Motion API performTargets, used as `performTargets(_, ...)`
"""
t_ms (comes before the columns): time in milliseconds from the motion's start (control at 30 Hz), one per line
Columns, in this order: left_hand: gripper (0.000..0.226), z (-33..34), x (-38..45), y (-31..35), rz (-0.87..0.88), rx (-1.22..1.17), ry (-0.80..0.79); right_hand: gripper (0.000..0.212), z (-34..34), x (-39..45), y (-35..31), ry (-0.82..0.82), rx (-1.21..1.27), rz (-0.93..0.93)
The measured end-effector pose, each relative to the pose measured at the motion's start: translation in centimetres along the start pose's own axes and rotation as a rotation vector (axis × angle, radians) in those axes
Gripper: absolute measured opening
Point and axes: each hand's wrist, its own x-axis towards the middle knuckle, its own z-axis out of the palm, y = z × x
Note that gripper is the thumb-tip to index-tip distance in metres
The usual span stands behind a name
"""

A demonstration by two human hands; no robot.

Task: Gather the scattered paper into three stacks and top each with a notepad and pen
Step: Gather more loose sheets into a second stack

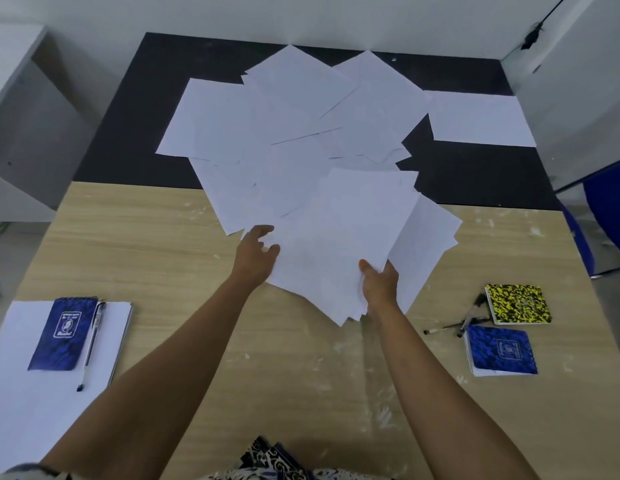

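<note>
Several white paper sheets [294,133] lie scattered and overlapping across the middle of the table. My right hand [379,285] grips the near edge of a bundle of sheets [343,237], thumb on top, lifted a little off the table. My left hand [258,252] reaches to the bundle's left edge, its fingers loosely curled at the paper. At the near left a paper stack [10,375] carries a blue spiral notepad [64,332] and a black pen [92,344]. On the right lie a yellow notepad [518,304], a blue notepad [500,351] and loose pens [464,320].
The table [197,306] is light wood near me and black [128,133] at the far half. One sheet [478,119] lies apart at the far right. A blue chair [606,216] stands by the right edge. White walls close in at the back and sides.
</note>
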Motion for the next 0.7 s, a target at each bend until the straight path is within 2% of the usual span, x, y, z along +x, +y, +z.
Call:
performTargets(167, 0.04, 0.2, 3.6, 1.2, 0.124, 0.223, 0.042, 0.029, 2.1, 2.7, -1.7, 0.003, 0.036, -0.044)
performTargets(300, 0.056, 0.8, 6.7, 1.8, 0.116, 0.425, -0.016, 0.029, 3.5, 4.3, -1.6, -0.034, -0.075, -0.023)
performTargets(400, 0.073, 1.6, 8.5, 2.3, -0.072, 0.521, -0.037, 0.032, 3.5, 4.9, -0.7, -0.01, -0.083, 0.031)
performTargets(500, 0.085, 2.3, 10.1, 3.8, -0.312, 0.402, 0.07, 0.033, 3.3, 5.1, -0.6, -0.017, -0.067, 0.018)
performTargets(600, 0.087, 2.4, 12.1, 5.2, -0.475, 0.244, 0.177, 0.032, 3.2, 5.2, -0.1, -0.041, -0.106, -0.026)
performTargets(700, 0.078, 1.8, 14.2, 4.8, -0.54, 0.108, 0.144, 0.031, 3.0, 5.3, 0.2, -0.057, -0.121, -0.03)
